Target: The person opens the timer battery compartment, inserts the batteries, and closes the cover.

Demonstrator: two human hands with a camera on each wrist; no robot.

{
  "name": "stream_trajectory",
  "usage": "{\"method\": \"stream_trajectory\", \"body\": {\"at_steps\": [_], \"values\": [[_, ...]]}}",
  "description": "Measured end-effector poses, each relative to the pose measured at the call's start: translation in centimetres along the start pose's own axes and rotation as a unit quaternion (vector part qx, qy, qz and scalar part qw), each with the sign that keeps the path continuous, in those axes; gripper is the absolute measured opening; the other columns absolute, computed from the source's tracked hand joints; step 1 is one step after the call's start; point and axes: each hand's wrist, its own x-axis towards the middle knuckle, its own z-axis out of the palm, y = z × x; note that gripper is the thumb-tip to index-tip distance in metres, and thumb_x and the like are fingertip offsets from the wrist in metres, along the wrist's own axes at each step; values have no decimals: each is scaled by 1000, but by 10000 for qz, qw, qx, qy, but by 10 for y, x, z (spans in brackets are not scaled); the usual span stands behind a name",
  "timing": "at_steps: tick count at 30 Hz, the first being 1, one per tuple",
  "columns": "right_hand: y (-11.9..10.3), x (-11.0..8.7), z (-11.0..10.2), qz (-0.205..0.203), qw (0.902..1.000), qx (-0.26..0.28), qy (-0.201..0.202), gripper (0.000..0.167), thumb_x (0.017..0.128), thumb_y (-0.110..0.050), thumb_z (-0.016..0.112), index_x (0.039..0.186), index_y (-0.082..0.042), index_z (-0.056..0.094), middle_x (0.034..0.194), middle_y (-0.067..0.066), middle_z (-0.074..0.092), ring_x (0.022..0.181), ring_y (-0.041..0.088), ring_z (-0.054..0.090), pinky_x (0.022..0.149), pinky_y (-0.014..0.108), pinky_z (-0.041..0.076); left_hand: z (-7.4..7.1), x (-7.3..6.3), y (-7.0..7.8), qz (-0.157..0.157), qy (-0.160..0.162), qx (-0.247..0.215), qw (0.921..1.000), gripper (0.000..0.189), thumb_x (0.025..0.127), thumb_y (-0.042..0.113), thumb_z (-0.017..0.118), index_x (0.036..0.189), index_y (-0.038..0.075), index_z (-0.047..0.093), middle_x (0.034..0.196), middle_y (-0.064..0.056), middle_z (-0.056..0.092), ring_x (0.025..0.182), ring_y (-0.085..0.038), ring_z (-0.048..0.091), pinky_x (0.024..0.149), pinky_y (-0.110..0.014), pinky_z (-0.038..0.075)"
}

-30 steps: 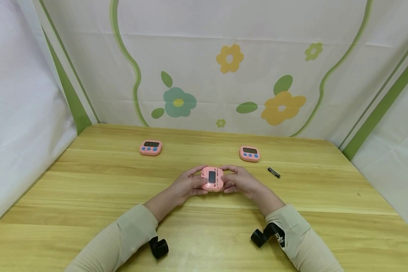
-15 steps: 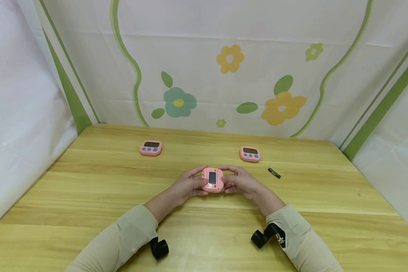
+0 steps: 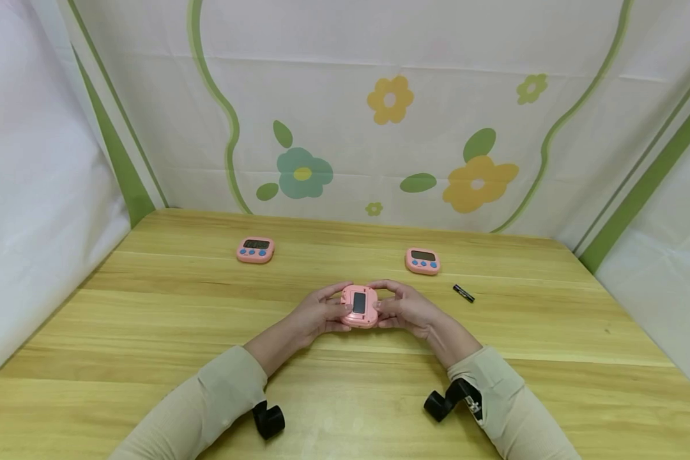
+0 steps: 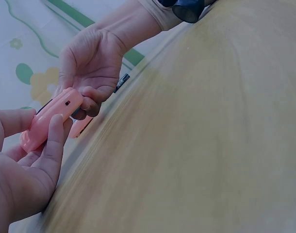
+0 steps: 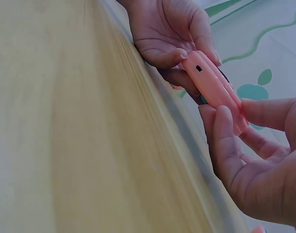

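Note:
Between both hands, a pink digital timer point(image 3: 369, 303) is held up with its back facing the head camera, a dark rectangle on that back. My left hand point(image 3: 320, 312) grips its left side, thumb on the back and fingers underneath. From the right, my right hand point(image 3: 405, 311) pinches the opposite side, with the thumb at the edge of the back. Both wrist views show the timer point(image 4: 51, 116) edge-on, a small dark slot in its side. The right wrist view has the right thumb and fingers on either side of the timer's body point(image 5: 213, 87).
Two more pink timers with blue buttons lie face up: one at the back left point(image 3: 255, 250), one at the back right point(image 3: 422, 261). A small black battery point(image 3: 463, 293) lies right of my right hand. A flower-printed white cloth point(image 3: 345, 128) stands behind the wooden table point(image 3: 345, 396).
The timer has tilted slightly, and the dark gaps along the right side of its back no longer show. My right thumb has shifted a little on it; the left hand is nearly still.

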Motion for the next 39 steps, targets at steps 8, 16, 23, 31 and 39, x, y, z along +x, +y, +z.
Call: {"method": "stream_trajectory", "body": {"at_steps": [8, 16, 23, 31, 39], "values": [[-2, -2, 0, -66, 9999, -83, -16, 44, 82, 3, 49, 124, -1, 36, 74, 9, 59, 64, 17, 58, 57, 24, 50, 1, 0, 0, -36, -3, -18, 10000, 58, 83, 0, 53, 135, 10, 30, 119, -19, 47, 70, -18, 57, 65, -30, 51], [-4, -2, -1, -176, 9992, -343, 63, 48, 84, -4, 52, 128, -3, 34, 77, 9, 58, 66, 16, 56, 59, 24, 50, 1, 0, 0, 31, -33, -192, 9998, 58, 83, 0, 53, 135, 11, 29, 111, -19, 50, 72, -17, 57, 70, -31, 50], [-5, -1, 0, -278, 9995, -143, -17, 56, 81, 2, 52, 131, -4, 29, 84, 11, 57, 71, 20, 57, 64, 29, 50, 0, 0, 0, 93, 134, -369, 9992, 62, 82, -2, 53, 136, 13, 27, 112, -19, 44, 73, -18, 55, 73, -34, 49], [-5, 1, 3, -412, 9971, -302, 555, 57, 76, 6, 56, 129, -1, 34, 88, 13, 55, 70, 21, 56, 65, 35, 50, 3, 0, 2, 227, 510, 89, 9984, 58, 82, -3, 52, 134, 16, 34, 105, -17, 39, 79, -21, 51, 72, -35, 49], [-6, 1, 4, -630, 9917, -299, 1076, 46, 77, 8, 52, 122, 7, 39, 90, 14, 53, 74, 18, 55, 69, 32, 49, 4, 0, 3, 300, 681, 385, 9965, 55, 83, 0, 51, 133, 17, 36, 101, -14, 40, 83, -21, 49, 73, -34, 48]]}}
